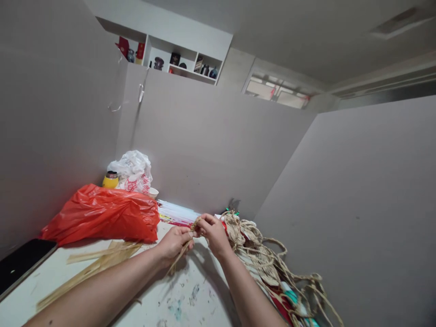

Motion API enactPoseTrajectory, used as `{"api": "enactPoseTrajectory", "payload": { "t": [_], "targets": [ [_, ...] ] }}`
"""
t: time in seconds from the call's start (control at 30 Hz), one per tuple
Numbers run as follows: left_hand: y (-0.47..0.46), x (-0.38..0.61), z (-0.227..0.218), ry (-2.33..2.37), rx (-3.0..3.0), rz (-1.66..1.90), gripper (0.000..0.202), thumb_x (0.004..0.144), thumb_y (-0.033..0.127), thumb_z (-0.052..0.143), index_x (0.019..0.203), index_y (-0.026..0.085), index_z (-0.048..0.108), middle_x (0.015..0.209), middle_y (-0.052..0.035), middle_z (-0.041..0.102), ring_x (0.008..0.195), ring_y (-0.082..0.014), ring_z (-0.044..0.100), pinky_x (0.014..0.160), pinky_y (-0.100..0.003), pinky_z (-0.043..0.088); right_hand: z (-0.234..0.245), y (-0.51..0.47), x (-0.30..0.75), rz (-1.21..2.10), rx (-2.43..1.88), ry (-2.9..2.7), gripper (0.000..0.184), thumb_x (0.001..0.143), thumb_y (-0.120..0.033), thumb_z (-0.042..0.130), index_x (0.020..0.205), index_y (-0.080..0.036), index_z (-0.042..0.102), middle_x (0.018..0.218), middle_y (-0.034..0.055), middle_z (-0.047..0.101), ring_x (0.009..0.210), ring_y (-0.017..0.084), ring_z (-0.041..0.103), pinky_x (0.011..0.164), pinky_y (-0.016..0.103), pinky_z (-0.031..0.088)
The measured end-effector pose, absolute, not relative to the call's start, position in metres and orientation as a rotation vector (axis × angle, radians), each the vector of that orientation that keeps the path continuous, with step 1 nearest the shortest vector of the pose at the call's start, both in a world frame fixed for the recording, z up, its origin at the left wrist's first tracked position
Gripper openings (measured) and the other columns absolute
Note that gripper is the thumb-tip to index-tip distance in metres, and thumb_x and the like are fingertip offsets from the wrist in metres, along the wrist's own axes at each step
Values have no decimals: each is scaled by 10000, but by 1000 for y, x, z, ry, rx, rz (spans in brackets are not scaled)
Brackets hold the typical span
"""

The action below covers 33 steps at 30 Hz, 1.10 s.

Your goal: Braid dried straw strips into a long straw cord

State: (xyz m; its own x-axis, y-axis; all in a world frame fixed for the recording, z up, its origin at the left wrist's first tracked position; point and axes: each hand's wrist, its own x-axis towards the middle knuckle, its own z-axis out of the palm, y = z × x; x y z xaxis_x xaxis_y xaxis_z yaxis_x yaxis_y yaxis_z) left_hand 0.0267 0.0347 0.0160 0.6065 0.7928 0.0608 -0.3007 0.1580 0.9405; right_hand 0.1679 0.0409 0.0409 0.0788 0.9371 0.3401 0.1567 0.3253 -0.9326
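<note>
Left hand: our left hand (pixel 177 241), just below the middle of the frame, has its fingers pinched on a straw strand (pixel 178 259) whose loose ends hang toward the bottom.
Right hand: our right hand (pixel 213 232), touching or almost touching the left, has thumb and fingertips closed on the strand's upper end; we cannot make out its twist.
Desk: beneath our hands we see the white desk (pixel 207 302), stained at bottom centre.
Strips: flat straw strips (pixel 91 269) lie at lower left, in front of the red bag (pixel 109 215).
Rope: a tangled heap (pixel 267 261) fills the lower right.
Writing: the white bag (pixel 131 164), left of centre, bears red characters (pixel 136 183) we cannot read surely.
Jar: yellow (pixel 110 181), beside that bag.
</note>
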Motion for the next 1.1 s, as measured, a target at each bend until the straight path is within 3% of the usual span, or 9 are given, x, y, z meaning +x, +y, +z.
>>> {"api": "enactPoseTrajectory", "payload": {
  "t": [0.27, 0.37, 0.5, 0.57, 0.73, 0.97, 1.1],
  "targets": [
    [32, 22, 21, 514, 1088, 686, 395, 681, 346, 615, 1007, 174, 474, 491, 93, 466, 338, -19, 226, 389, -178, 124, 36, 27, 174, 985, -863, -1286, 64, 651, -180, 631, 625, -172, 573, 692, 5, 568, 609, 126, 517, 577, 255, 436],
    [32, 21, 21, 429, 1116, 645, 525, 705, 321, 611, 1180, 194, 427, 510, 84, 495, 338, -27, 267, 388, -172, 156, 35, 23, 175, 1130, -743, -1157, 50, 636, -163, 650, 628, -176, 602, 737, 9, 576, 626, 123, 508, 552, 237, 414],
    [30, 22, 23, 413, 1124, 718, 719, 738, 333, 619, 1354, 237, 259, 545, 83, 530, 333, -15, 208, 383, -173, 122, 37, 18, 182, 1218, -761, -1049, 65, 609, -174, 684, 617, -171, 619, 724, 9, 608, 641, 124, 520, 548, 228, 420],
    [29, 23, 24, 445, 1142, 791, 732, 749, 362, 617, 1362, 228, 240, 546, 80, 537, 333, -15, 198, 381, -177, 104, 38, 16, 184, 1244, -790, -1004, 77, 601, -180, 692, 608, -163, 616, 689, 11, 619, 625, 123, 525, 528, 218, 416],
    [29, 28, 24, 548, 1188, 920, 549, 753, 400, 605, 1211, 181, 396, 512, 78, 526, 332, -18, 215, 379, -170, 121, 34, 18, 178, 1390, -855, -823, 90, 606, -192, 651, 594, -141, 578, 546, -15, 554, 489, 93, 485, 413, 187, 365],
    [25, 34, 11, 677, 1599, 1095, 310, 841, 307, 487, 1128, 189, 501, 571, 56, 511, 496, -72, 418, 503, -175, 336, 30, 22, 174, 1651, -914, -495, 169, 618, -174, 522, 498, -168, 402, 420, -65, 397, 321, 44, 354, 296, 143, 209],
    [35, 28, 1, 791, 1897, 1195, 309, 840, 191, 425, 1123, 186, 550, 740, 10, 595, 576, -86, 473, 590, -199, 398, 37, 17, 170, 1652, -896, -430, 75, 673, -167, 517, 601, -148, 509, 459, -44, 502, 339, 54, 435, 299, 134, 278]
  ]
}}
